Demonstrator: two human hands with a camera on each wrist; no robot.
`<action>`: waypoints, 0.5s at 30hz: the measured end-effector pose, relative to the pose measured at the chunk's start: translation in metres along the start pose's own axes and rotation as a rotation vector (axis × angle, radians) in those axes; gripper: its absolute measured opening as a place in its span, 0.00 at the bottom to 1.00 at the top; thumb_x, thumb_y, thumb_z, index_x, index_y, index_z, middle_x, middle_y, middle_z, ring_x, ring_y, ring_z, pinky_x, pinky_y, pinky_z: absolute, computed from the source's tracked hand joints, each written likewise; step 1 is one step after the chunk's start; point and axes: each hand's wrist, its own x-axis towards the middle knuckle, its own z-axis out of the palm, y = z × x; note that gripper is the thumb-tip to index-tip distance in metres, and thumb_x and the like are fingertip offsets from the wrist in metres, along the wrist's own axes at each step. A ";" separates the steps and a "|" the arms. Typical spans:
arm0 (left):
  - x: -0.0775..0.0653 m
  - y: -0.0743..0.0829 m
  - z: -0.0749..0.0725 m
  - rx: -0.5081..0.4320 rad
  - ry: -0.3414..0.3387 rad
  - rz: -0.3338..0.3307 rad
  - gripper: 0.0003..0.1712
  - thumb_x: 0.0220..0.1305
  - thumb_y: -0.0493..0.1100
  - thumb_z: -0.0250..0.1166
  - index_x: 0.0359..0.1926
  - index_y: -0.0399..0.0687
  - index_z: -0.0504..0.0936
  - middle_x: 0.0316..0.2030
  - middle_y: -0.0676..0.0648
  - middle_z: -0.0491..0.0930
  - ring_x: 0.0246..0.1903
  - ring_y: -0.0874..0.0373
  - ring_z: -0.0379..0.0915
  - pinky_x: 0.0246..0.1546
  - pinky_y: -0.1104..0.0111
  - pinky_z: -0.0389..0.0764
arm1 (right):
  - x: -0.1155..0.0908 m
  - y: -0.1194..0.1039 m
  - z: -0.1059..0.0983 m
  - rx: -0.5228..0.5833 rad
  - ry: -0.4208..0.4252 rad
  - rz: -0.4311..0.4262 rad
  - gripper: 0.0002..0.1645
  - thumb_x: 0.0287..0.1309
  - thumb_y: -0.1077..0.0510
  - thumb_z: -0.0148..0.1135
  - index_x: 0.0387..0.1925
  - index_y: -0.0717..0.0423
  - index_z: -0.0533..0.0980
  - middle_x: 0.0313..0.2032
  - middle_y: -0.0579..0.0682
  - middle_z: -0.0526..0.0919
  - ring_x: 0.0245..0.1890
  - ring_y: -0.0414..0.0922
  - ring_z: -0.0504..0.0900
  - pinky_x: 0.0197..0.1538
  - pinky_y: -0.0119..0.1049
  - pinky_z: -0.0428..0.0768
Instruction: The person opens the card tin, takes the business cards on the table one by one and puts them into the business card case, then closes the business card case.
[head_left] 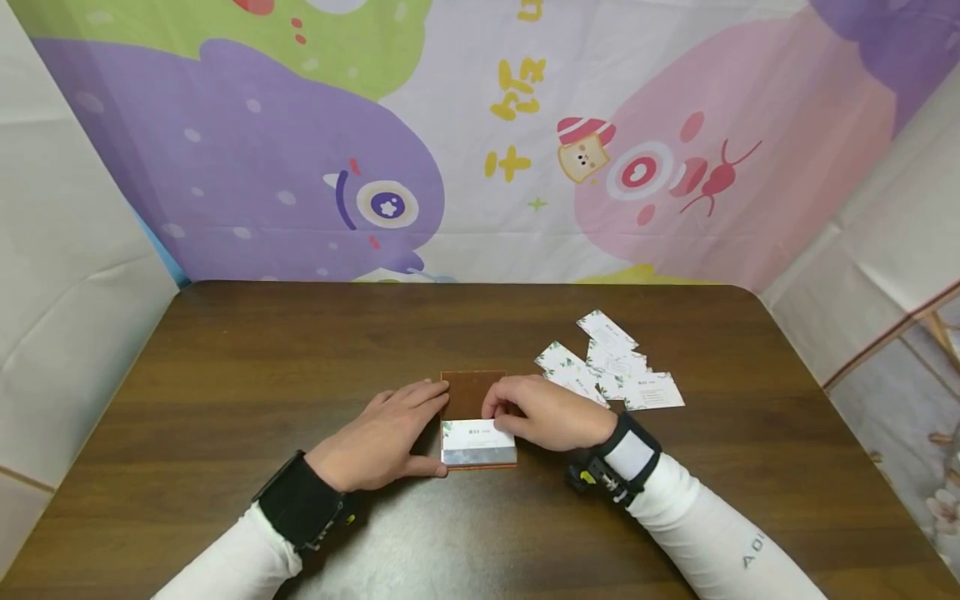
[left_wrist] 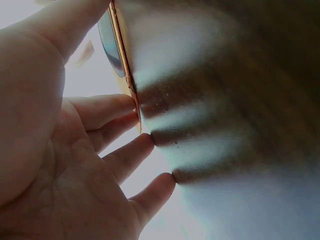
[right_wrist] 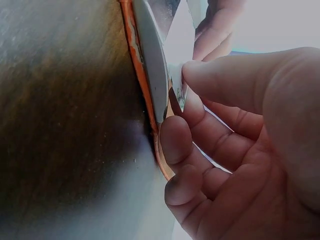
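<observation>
An unfolded brown card holder (head_left: 465,395) lies on the table between the two hands, with a grey metallic part (head_left: 480,457) on its near half. A white business card (head_left: 467,433) with printed leaves and text shows just above that grey part, its lower portion overlapping it. My right hand (head_left: 553,412) pinches this card between thumb and index finger at its upper right. The left hand (head_left: 384,440) rests at the holder's left side, fingers extended, thumb by the near left corner. In the left wrist view, the fingertips (left_wrist: 135,102) touch the holder's edge and the tabletop.
Several loose white cards (head_left: 573,371) with leaf prints overlap on the table, back right of the holder. Behind the brown wooden table (head_left: 315,333) hangs a cartoon-print cloth (head_left: 487,242). Pale panels (head_left: 82,208) border the sides.
</observation>
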 end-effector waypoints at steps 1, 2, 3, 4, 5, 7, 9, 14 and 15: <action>0.000 0.000 0.000 -0.001 -0.001 0.000 0.53 0.58 0.69 0.66 0.73 0.38 0.66 0.73 0.42 0.59 0.72 0.45 0.53 0.63 0.46 0.63 | 0.000 0.000 0.000 -0.001 0.001 0.000 0.06 0.70 0.57 0.57 0.42 0.43 0.78 0.36 0.37 0.77 0.33 0.37 0.75 0.37 0.32 0.76; 0.001 0.000 0.000 0.000 -0.002 0.001 0.53 0.58 0.69 0.66 0.73 0.38 0.65 0.73 0.42 0.59 0.72 0.45 0.53 0.63 0.46 0.63 | -0.001 0.000 0.000 -0.001 0.001 -0.003 0.06 0.70 0.57 0.57 0.42 0.43 0.78 0.37 0.38 0.77 0.34 0.37 0.75 0.38 0.32 0.75; 0.001 0.000 0.000 -0.001 -0.003 0.000 0.53 0.58 0.69 0.66 0.73 0.38 0.65 0.73 0.42 0.59 0.72 0.45 0.53 0.63 0.46 0.63 | -0.001 0.000 0.000 -0.003 0.002 -0.003 0.06 0.70 0.57 0.57 0.42 0.43 0.78 0.37 0.38 0.77 0.34 0.37 0.75 0.38 0.32 0.75; 0.001 0.000 0.000 -0.001 -0.004 0.000 0.53 0.58 0.69 0.66 0.73 0.39 0.65 0.73 0.42 0.59 0.72 0.45 0.53 0.63 0.47 0.63 | -0.001 0.000 0.000 -0.004 0.002 -0.005 0.06 0.70 0.57 0.57 0.43 0.43 0.78 0.37 0.38 0.77 0.34 0.37 0.75 0.38 0.32 0.75; 0.001 0.000 0.000 -0.001 -0.006 -0.001 0.53 0.58 0.69 0.66 0.73 0.39 0.65 0.73 0.42 0.59 0.72 0.45 0.53 0.63 0.46 0.63 | -0.001 0.001 0.000 -0.005 0.002 -0.006 0.06 0.70 0.57 0.57 0.43 0.43 0.79 0.38 0.38 0.77 0.35 0.37 0.75 0.38 0.32 0.75; 0.001 0.000 -0.001 0.001 -0.010 -0.003 0.53 0.58 0.69 0.66 0.73 0.38 0.65 0.73 0.42 0.59 0.72 0.45 0.53 0.63 0.46 0.63 | -0.001 0.001 0.001 -0.012 0.001 -0.007 0.06 0.70 0.57 0.57 0.43 0.43 0.79 0.39 0.37 0.77 0.36 0.37 0.75 0.40 0.31 0.75; 0.001 0.000 -0.001 0.004 -0.014 -0.007 0.54 0.58 0.70 0.65 0.73 0.38 0.65 0.73 0.42 0.59 0.72 0.46 0.52 0.63 0.46 0.63 | -0.001 0.002 0.001 -0.024 -0.002 -0.004 0.07 0.70 0.56 0.57 0.44 0.43 0.79 0.40 0.37 0.76 0.38 0.37 0.75 0.42 0.31 0.75; 0.001 0.000 0.000 0.013 -0.012 -0.008 0.54 0.58 0.70 0.66 0.73 0.38 0.65 0.73 0.42 0.59 0.72 0.46 0.52 0.63 0.46 0.63 | -0.002 0.003 0.001 -0.045 -0.004 -0.004 0.08 0.70 0.55 0.57 0.47 0.44 0.80 0.43 0.37 0.77 0.42 0.37 0.75 0.45 0.31 0.74; 0.001 0.000 0.000 0.011 -0.009 -0.007 0.54 0.58 0.69 0.66 0.73 0.38 0.65 0.73 0.42 0.59 0.72 0.46 0.52 0.63 0.46 0.63 | -0.003 0.003 0.001 -0.045 -0.002 -0.005 0.09 0.70 0.55 0.57 0.47 0.44 0.80 0.44 0.38 0.77 0.42 0.37 0.75 0.45 0.31 0.74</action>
